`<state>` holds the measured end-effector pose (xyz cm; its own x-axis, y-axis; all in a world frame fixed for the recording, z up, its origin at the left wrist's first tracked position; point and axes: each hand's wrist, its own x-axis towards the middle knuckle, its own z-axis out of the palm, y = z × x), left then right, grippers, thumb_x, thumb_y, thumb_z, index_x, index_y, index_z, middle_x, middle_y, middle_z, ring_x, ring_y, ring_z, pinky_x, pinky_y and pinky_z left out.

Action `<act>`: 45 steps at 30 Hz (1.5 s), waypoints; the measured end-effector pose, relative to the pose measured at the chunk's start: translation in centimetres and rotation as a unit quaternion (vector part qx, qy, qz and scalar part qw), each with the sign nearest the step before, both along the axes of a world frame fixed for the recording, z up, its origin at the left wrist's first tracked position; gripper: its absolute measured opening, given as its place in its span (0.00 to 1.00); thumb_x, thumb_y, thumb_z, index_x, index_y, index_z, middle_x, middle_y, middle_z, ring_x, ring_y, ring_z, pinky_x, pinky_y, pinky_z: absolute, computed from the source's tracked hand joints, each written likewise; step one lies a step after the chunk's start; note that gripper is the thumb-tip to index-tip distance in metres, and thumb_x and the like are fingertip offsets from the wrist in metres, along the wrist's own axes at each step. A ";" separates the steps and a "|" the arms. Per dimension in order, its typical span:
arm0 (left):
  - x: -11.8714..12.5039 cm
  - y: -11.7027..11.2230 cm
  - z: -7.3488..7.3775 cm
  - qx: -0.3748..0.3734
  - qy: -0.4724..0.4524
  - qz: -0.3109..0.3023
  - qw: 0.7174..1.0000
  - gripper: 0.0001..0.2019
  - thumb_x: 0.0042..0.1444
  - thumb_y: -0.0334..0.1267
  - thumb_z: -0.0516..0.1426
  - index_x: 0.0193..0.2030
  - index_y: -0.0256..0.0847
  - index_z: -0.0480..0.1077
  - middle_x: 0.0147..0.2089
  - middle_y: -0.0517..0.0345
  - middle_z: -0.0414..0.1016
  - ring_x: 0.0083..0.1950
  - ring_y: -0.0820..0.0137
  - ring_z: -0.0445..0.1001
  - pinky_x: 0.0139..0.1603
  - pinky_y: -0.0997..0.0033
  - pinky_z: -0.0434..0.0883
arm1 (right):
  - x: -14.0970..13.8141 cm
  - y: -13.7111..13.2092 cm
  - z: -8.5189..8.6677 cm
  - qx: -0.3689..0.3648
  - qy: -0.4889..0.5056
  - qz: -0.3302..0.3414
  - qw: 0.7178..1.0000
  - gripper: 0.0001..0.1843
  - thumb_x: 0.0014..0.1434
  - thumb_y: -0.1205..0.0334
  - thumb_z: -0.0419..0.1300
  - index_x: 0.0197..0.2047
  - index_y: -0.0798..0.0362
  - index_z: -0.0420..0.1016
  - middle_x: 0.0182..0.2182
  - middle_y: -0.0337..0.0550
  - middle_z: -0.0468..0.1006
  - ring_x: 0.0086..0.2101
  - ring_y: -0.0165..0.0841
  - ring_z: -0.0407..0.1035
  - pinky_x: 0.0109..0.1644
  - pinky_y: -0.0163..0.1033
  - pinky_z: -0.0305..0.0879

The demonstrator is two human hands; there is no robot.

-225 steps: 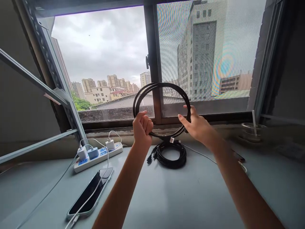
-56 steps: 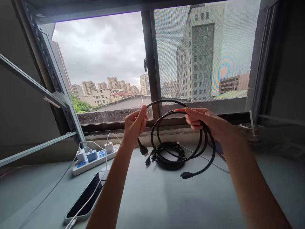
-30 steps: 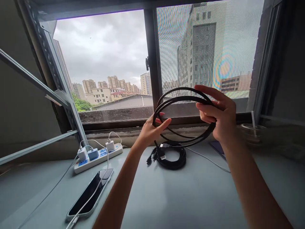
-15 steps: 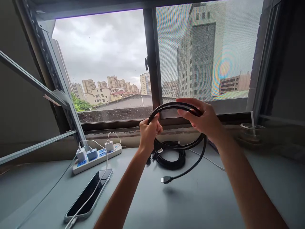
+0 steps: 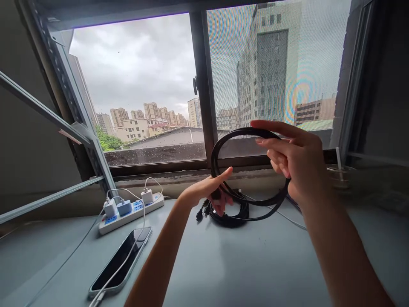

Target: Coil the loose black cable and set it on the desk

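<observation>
A black HDMI cable [image 5: 214,158], wound in a loop of a few turns, is held up in the air between both hands. My right hand [image 5: 298,160] grips the loop at its upper right, with index finger and thumb along the top turns and the other fingers curled in. At the lower left of the loop is my left hand [image 5: 207,189], thumb stretched out inside the ring and fingers bent around the cable below. The cable's free end runs under the loop toward the left fingers; its plug is hidden there. Behind, a second coiled black cable [image 5: 244,213] lies on the table.
On the left of the grey table [image 5: 249,273] lie a phone [image 5: 119,264] with a white charging cable and a white power strip [image 5: 132,213] with several plugs. A glass jar [image 5: 340,175] stands at the right by the window. Metal shelf bars [image 5: 47,108] rise at the left.
The loop and my right hand have moved up and to the right. My left thumb has straightened, and the hanging plug end has swung up toward my left fingers, out of sight.
</observation>
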<state>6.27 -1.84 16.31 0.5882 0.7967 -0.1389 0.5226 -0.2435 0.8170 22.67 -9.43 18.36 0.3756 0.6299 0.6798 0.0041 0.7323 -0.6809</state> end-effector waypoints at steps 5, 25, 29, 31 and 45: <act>-2.4 0.6 1.3 -0.017 0.032 -0.125 0.991 0.38 0.52 0.68 0.42 0.27 0.36 0.78 0.29 0.39 0.77 0.30 0.61 0.77 0.29 0.69 0.73 | 0.8 -0.2 0.2 0.024 0.052 -0.008 0.998 0.15 0.46 0.69 0.63 0.38 0.46 0.81 0.11 0.29 0.49 0.13 0.19 0.40 0.13 0.29 0.36; 1.1 5.2 -2.6 -0.139 -0.566 0.001 0.813 0.17 0.62 0.45 0.45 0.46 0.37 0.69 0.49 0.46 0.75 0.51 0.59 0.74 0.56 0.58 0.66 | 2.7 4.8 -0.8 -0.009 0.272 0.090 0.958 0.23 0.37 0.72 0.60 0.40 0.49 0.75 0.12 0.24 0.47 0.13 0.19 0.38 0.15 0.28 0.34; 0.6 5.3 -1.8 -0.167 -0.561 0.043 0.810 0.22 0.65 0.45 0.41 0.58 0.36 0.62 0.46 0.42 0.75 0.43 0.59 0.77 0.48 0.57 0.70 | 3.1 6.9 -1.8 -0.060 0.256 0.149 0.953 0.20 0.35 0.72 0.61 0.36 0.52 0.74 0.12 0.23 0.46 0.12 0.17 0.38 0.14 0.27 0.33; 0.8 5.3 -1.9 -0.185 -0.580 0.063 0.791 0.30 0.63 0.54 0.35 0.59 0.33 0.59 0.47 0.38 0.74 0.45 0.57 0.77 0.46 0.57 0.71 | 2.7 7.1 -1.9 -0.041 0.289 0.143 0.946 0.19 0.36 0.72 0.61 0.36 0.52 0.73 0.12 0.22 0.46 0.12 0.16 0.38 0.14 0.26 0.34; 0.7 5.7 -2.5 -0.204 -0.552 0.066 0.805 0.34 0.62 0.57 0.34 0.61 0.35 0.61 0.48 0.42 0.75 0.40 0.66 0.78 0.42 0.69 0.73 | 4.0 6.3 -1.7 0.046 0.337 0.231 0.911 0.15 0.39 0.75 0.61 0.32 0.51 0.71 0.11 0.23 0.42 0.13 0.18 0.34 0.13 0.25 0.33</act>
